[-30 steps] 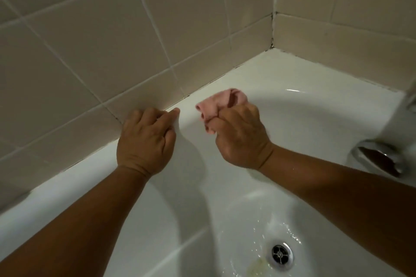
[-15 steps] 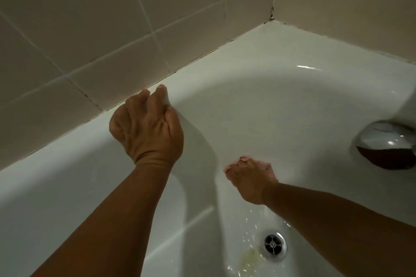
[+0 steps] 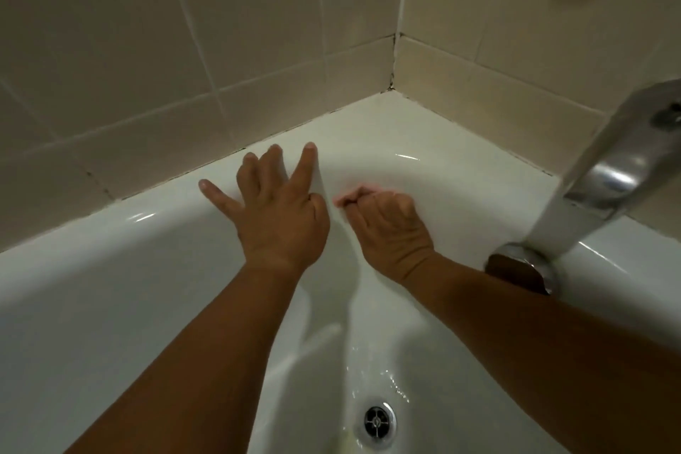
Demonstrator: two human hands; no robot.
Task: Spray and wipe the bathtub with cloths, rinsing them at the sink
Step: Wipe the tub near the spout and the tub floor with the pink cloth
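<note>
Upper left: tiled wall (image 3: 147, 48), with the bathtub (image 3: 110, 228) rim running under it to the far corner. Left hand (image 3: 280, 214) at centre: grip apart, fingers splayed flat on the rim and inner curve, holding nothing. Reads as a brace.

Just right of it, the pink cloth (image 3: 355, 192) sits on the tub's inner wall below the corner. It's mostly hidden, only an edge shows past the knuckles. Right hand (image 3: 390, 232) has its grip clamped on that cloth, pressing it to the enamel.

Drain (image 3: 379, 421) at the bottom, water glinting around it. Chrome spout (image 3: 611, 173) at the right edge.

Step in hand looks like wiping the corner curve. To do it well: flatten the cloth for more contact and overlap strokes down toward the drain. Work the dark seam (image 3: 392, 83) in the corner too — and go light on the left hand, wet enamel is likely slippery.
</note>
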